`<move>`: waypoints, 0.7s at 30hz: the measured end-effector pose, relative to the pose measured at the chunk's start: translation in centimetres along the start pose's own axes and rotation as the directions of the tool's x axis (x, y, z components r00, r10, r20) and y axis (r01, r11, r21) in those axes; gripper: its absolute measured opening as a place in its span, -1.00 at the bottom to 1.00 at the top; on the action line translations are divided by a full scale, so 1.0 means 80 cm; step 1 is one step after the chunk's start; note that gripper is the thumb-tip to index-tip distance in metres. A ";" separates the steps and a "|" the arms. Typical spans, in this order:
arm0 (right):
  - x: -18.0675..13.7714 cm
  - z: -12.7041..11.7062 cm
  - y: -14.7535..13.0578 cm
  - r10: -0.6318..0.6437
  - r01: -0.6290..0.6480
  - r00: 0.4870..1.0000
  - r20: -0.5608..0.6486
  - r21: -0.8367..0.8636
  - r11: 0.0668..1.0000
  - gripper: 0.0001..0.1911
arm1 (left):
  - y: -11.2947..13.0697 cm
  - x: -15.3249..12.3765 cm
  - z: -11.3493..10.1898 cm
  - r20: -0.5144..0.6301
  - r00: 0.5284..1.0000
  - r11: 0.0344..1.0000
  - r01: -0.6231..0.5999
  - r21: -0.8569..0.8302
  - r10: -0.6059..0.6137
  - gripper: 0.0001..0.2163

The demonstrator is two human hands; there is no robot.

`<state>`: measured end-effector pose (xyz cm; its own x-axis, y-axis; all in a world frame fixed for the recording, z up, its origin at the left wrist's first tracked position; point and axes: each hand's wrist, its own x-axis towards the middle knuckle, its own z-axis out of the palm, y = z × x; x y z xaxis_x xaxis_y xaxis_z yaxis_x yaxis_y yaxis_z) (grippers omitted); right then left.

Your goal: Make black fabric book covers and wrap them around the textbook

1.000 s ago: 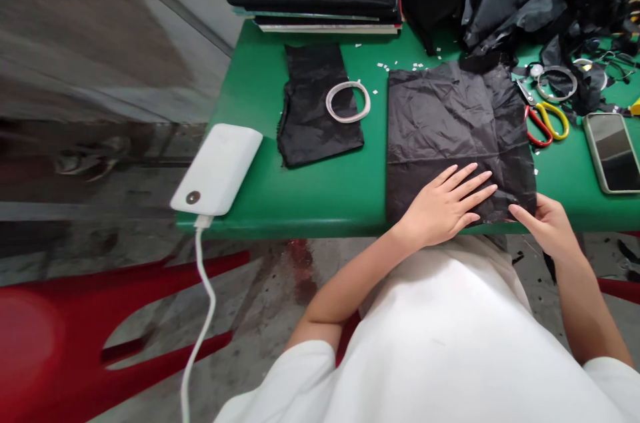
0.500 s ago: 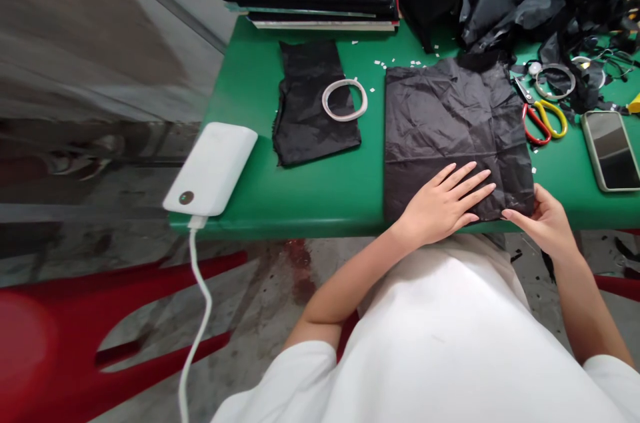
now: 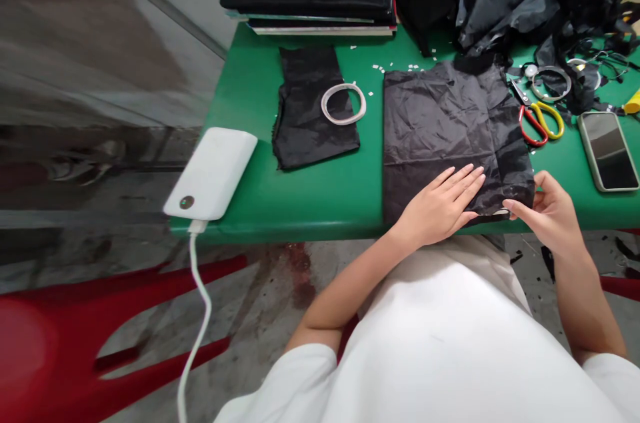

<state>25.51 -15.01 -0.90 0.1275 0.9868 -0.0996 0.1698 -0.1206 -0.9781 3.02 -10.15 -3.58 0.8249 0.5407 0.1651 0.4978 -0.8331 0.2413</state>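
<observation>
Black fabric (image 3: 440,116), wrinkled, faintly shiny, creased across, right corner raised

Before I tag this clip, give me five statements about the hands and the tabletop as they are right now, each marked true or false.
1. The left hand lies on the large black sheet. True.
2. The right hand is holding the scissors. False: it holds the sheet's near right corner, and the scissors lie on the green table.
3. The white ring rests partly on the smaller black piece. True.
4. The phone lies right of the scissors. True.
5. The white cable is plugged into the phone. False: it plugs into the white device.
</observation>
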 end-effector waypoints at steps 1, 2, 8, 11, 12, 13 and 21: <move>0.002 0.001 -0.001 -0.006 0.006 1.000 0.000 -0.001 1.000 -0.51 | 0.000 0.000 0.002 -0.017 1.000 1.000 -0.004 -0.001 0.004 -0.44; 0.003 0.001 -0.002 -0.011 0.011 1.000 0.000 -0.002 1.000 -0.51 | -0.001 -0.001 0.004 -0.036 0.999 1.000 -0.011 -0.001 0.011 -0.45; 0.007 0.000 0.001 -0.031 0.031 1.000 0.002 -0.034 0.999 -0.49 | -0.002 -0.002 0.017 -0.148 0.988 0.998 -0.045 0.038 0.050 -0.52; 0.005 -0.003 0.008 -0.047 0.049 0.999 0.022 -0.080 0.996 -0.50 | -0.001 -0.001 0.019 -0.169 0.984 0.998 -0.048 0.051 0.056 -0.53; 0.004 -0.005 0.011 -0.060 0.063 0.998 0.030 -0.107 0.992 -0.50 | 0.000 -0.001 0.020 -0.173 0.983 0.997 -0.048 0.054 0.057 -0.53; 0.004 -0.006 0.014 -0.079 0.083 0.996 0.032 -0.147 0.986 -0.51 | 0.000 -0.001 0.020 -0.178 0.982 0.997 -0.047 0.059 0.057 -0.53; -0.002 -0.006 -0.006 -0.715 0.510 0.699 -0.005 -0.696 0.505 -0.54 | 0.002 0.001 0.019 -0.164 0.986 0.998 -0.032 0.056 0.041 -0.54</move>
<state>25.88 -15.14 -0.30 -0.0271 0.7759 0.6302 0.8312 0.3678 -0.4170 3.57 -10.45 -4.98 0.7897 0.5178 0.3291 0.4851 -0.8553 0.1820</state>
